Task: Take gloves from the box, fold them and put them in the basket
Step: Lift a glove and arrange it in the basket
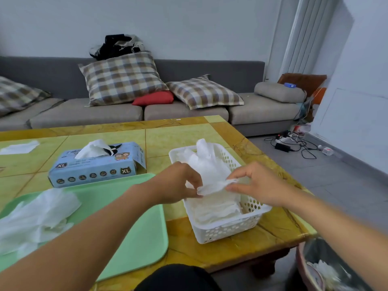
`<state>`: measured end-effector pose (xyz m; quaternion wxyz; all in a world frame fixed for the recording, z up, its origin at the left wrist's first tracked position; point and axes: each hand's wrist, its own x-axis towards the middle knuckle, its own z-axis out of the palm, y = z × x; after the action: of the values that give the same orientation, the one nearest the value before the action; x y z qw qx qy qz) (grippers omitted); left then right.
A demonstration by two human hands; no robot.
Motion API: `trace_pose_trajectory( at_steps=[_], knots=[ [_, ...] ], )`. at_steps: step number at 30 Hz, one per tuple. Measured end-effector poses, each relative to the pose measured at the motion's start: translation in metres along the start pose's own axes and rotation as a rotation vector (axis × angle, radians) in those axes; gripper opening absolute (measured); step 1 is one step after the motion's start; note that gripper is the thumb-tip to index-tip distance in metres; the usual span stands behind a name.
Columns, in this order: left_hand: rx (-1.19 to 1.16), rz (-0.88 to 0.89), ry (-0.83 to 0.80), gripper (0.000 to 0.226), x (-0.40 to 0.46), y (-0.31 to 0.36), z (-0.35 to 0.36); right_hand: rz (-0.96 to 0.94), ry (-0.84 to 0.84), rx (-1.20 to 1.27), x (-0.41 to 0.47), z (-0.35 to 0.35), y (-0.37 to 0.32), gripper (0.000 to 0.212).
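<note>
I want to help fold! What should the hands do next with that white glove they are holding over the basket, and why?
Probably lower the folded glove onto the stack of folded gloves in the white basket and let go. The left hand and right hand each pinch one end, it already looks folded small, and it hangs right above the basket.
</note>
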<state>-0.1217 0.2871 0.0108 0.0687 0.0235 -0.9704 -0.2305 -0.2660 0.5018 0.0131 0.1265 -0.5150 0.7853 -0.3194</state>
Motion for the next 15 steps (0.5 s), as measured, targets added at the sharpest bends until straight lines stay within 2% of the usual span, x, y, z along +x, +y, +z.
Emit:
trace_pose_trajectory(
  at_steps=[2, 5, 7, 10, 12, 14, 15],
  knots=[
    [0.082, 0.033, -0.069, 0.014, -0.001, 0.009, 0.002, -0.018, -0.020, -0.130, -0.005, 0.005, 0.005, 0.019],
    [0.175, 0.071, -0.195, 0.013, 0.000, 0.027, 0.000, -0.074, -0.080, -0.190, -0.006, 0.001, 0.001, 0.015],
    [0.206, 0.089, -0.300, 0.016, 0.000, 0.039, -0.001, -0.072, -0.185, -0.272, -0.005, -0.008, -0.007, 0.017],
    [0.233, 0.037, -0.449, 0.027, -0.001, 0.052, -0.006, -0.019, -0.393, -0.406, -0.001, -0.020, -0.022, 0.031],
    [0.165, -0.026, -0.358, 0.034, 0.004, 0.053, -0.013, -0.011, -0.324, -0.322, 0.009, -0.029, -0.034, 0.030],
    [0.088, -0.107, -0.177, 0.034, 0.013, 0.049, -0.017, -0.051, -0.094, -0.223, 0.025, -0.034, -0.042, 0.026],
    [0.103, -0.138, -0.094, 0.033, 0.019, 0.045, -0.017, -0.080, -0.040, -0.246, 0.036, -0.032, -0.044, 0.019]
  ],
)
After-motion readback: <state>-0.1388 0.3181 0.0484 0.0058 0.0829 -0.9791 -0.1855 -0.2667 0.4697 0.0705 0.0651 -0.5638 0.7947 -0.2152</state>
